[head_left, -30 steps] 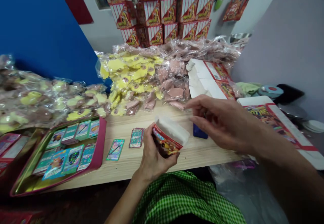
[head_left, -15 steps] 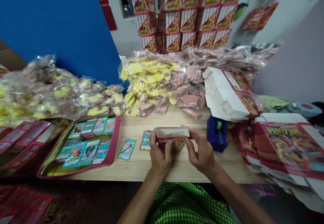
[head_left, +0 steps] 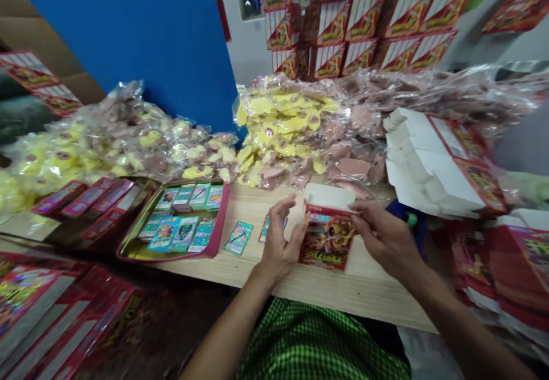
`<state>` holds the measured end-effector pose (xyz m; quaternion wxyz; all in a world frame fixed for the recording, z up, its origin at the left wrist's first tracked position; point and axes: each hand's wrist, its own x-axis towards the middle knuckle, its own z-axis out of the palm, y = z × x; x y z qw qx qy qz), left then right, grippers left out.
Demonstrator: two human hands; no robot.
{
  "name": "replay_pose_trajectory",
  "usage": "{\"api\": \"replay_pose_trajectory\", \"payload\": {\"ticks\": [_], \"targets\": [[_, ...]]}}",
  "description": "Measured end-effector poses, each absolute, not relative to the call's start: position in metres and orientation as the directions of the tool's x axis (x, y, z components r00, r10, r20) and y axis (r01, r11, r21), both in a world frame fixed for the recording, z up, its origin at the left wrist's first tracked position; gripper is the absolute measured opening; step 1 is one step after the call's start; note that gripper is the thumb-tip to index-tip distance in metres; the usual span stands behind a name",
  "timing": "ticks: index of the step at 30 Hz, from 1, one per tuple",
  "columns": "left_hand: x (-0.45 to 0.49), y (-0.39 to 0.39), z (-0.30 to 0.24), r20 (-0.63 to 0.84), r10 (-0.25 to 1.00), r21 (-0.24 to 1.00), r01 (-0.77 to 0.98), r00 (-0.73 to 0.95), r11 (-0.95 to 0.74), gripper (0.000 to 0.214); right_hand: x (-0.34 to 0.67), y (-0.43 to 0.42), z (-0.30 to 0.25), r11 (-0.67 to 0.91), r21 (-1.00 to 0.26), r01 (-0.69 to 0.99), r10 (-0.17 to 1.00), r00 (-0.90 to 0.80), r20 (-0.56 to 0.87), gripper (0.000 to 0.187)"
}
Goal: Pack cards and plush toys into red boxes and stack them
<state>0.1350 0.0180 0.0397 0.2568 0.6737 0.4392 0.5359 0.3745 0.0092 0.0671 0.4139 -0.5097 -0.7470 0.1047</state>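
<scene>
A small red printed cardboard box point(head_left: 328, 240) stands at the front of the wooden table, its white top flap point(head_left: 328, 197) raised. My right hand point(head_left: 384, 234) pinches the box at its upper right edge. My left hand point(head_left: 278, 240) is at the box's left side with fingers spread; the thumb is close to the edge, and whether it touches is unclear. Behind my left hand lies a small stack of cards point(head_left: 266, 228), partly covered. A single green-bordered card point(head_left: 239, 237) lies flat farther left. A pink-rimmed tin tray point(head_left: 221, 225) holds several piles of cards.
Bagged yellow and pink plush pieces point(head_left: 278, 122) pile along the back. A blue tape dispenser point(head_left: 398, 211) sits behind my right hand. Flattened white-and-red cartons point(head_left: 433, 162) lie at right. Red boxes point(head_left: 98, 197) fill the left side; more boxes point(head_left: 364, 19) are stacked behind.
The box has tipped so its printed front shows and its flap stands up. My left hand has loosened and spread its fingers. The view has swung left.
</scene>
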Motion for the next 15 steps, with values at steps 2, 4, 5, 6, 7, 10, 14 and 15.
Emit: {"api": "replay_pose_trajectory", "payload": {"ticks": [2,4,5,6,7,10,14,15], "targets": [[0.105,0.020,0.041,0.315,0.945,0.657,0.699,0.084,-0.281,0.050,0.383,0.024,0.066,0.318,-0.590,0.742,0.923,-0.099,0.373,0.018],[0.078,0.021,0.040,0.107,0.994,0.372,0.927,0.002,-0.042,0.047,0.378,0.035,0.066,0.244,-0.454,0.857,0.925,-0.066,0.373,0.024],[0.067,0.021,0.039,0.034,0.999,0.263,0.965,-0.036,0.026,0.043,0.369,0.038,0.066,0.240,-0.357,0.903,0.914,-0.087,0.396,0.028],[0.059,0.020,0.038,-0.014,0.998,0.202,0.978,-0.056,0.058,0.037,0.354,0.038,0.068,0.262,-0.264,0.928,0.908,-0.144,0.393,0.033],[0.054,0.019,0.037,-0.043,0.997,0.173,0.982,-0.063,0.069,0.032,0.335,0.037,0.069,0.305,-0.187,0.934,0.909,-0.226,0.351,0.037],[0.054,0.015,0.035,-0.093,0.994,0.061,0.996,-0.063,0.068,0.028,0.263,0.024,0.068,0.481,-0.093,0.872,0.876,-0.481,0.021,0.039],[0.064,0.010,0.036,-0.096,0.994,-0.024,0.999,-0.047,0.045,0.036,0.191,0.012,0.047,0.502,-0.052,0.864,0.861,-0.504,-0.072,0.057],[0.065,0.010,0.036,-0.096,0.994,-0.033,0.999,-0.046,0.043,0.037,0.182,0.011,0.041,0.496,-0.043,0.867,0.863,-0.498,-0.089,0.056]]}}
